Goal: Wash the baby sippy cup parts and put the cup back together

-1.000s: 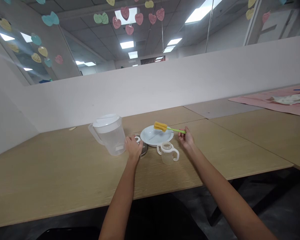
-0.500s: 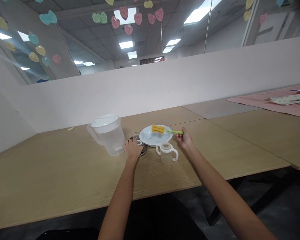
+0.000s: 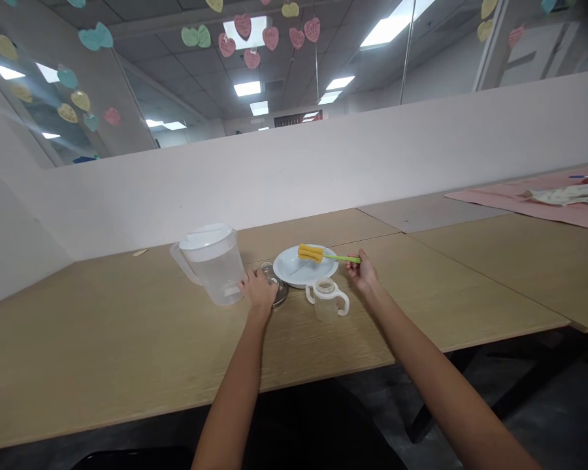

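The sponge brush (image 3: 311, 253) has its yellow head above the white bowl (image 3: 289, 268) (whether it touches the inside, I cannot tell), and its green handle points out past the bowl's right rim. There the right hand (image 3: 362, 271) grips the handle's end between thumb and curled fingers. Just left of the bowl, the left hand (image 3: 259, 289) lies over part of a clear lid with a dark rim (image 3: 281, 297); its fingers are loosely spread, and I cannot tell whether they grasp it.

Further left of the bowl stands the lidded pitcher (image 3: 220, 267), a pale patch low on its side (any print too small to read). In front of the bowl, toward the right, a cup with two white handles (image 3: 326, 307) stands upright between the bowl and the table's near edge. Behind the bowl, the wooden table (image 3: 127, 339) runs back to a white wall (image 3: 294, 173); far to its right lies a pink cloth (image 3: 490, 194). High beyond the bowl, heart-shaped notes (image 3: 243, 26) bear writing too small to read.
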`<control>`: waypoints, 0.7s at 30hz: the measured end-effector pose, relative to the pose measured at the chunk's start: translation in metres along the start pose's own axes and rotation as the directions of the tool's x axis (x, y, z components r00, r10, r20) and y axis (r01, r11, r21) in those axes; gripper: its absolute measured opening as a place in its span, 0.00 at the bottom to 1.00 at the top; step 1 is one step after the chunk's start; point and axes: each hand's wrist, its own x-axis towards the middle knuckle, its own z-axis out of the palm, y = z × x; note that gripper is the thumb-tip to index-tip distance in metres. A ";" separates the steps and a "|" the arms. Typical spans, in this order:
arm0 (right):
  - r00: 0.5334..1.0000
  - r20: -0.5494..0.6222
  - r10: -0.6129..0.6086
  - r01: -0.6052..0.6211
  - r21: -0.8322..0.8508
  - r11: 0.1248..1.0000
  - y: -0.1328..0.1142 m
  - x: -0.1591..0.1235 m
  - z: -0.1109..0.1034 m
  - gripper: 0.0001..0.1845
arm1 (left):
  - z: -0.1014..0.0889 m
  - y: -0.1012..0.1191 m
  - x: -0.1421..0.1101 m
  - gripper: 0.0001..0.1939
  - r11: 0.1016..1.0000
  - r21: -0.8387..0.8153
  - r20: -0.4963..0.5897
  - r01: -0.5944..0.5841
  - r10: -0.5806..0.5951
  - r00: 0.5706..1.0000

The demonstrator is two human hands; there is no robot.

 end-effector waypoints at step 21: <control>1.000 -0.023 0.007 -0.005 0.060 0.998 0.003 0.004 0.001 0.16 | 0.002 0.060 -0.054 0.26 0.543 -0.596 -0.091 -0.592 0.686 0.722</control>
